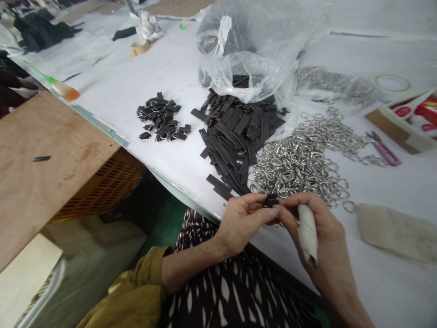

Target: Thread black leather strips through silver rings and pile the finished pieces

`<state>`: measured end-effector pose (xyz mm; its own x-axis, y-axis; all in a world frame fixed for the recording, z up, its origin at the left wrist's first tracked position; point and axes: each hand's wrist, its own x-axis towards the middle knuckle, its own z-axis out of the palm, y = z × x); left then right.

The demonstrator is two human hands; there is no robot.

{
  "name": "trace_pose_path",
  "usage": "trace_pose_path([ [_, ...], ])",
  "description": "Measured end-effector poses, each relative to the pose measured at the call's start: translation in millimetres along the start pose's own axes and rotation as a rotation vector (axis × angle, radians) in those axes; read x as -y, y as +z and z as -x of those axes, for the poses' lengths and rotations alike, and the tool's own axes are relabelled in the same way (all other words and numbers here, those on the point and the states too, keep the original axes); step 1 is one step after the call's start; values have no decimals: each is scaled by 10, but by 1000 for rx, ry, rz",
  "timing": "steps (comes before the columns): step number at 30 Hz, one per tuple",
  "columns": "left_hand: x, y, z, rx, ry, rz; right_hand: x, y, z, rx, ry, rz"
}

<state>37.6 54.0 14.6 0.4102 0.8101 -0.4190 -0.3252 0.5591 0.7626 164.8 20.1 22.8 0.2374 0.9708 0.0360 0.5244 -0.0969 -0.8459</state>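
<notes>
While left hand (239, 225) and right hand (326, 234) meet, black strip (271, 200): folded, between them, long axis unclear.
Left fingers (263, 214): clamped on its left side.
Right fingers (297, 199): pinching its right edge.
Metal rings (292, 166): piled just beyond both.

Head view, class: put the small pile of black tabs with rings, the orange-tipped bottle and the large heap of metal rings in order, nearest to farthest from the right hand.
1. Metal rings: just beyond the right hand.
2. Black tabs: left of centre.
3. Bottle: far left.
</notes>
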Motion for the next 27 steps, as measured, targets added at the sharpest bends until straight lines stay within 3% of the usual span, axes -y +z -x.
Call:
trace_pose_path([
  [8,63,-43,-35,-51,-38,61,-30,8,-32,23,46,-66],
  [14,2,-57,-3,-25,-51,-16,-38,20,2,-44,29,-151],
  [22,-2,-66,1,-15,-76,-140,-70,6,-44,-5,0,-158],
  [27,-97,-139,19,-78,161,-489,-75,6,-72,31,20,-191],
])
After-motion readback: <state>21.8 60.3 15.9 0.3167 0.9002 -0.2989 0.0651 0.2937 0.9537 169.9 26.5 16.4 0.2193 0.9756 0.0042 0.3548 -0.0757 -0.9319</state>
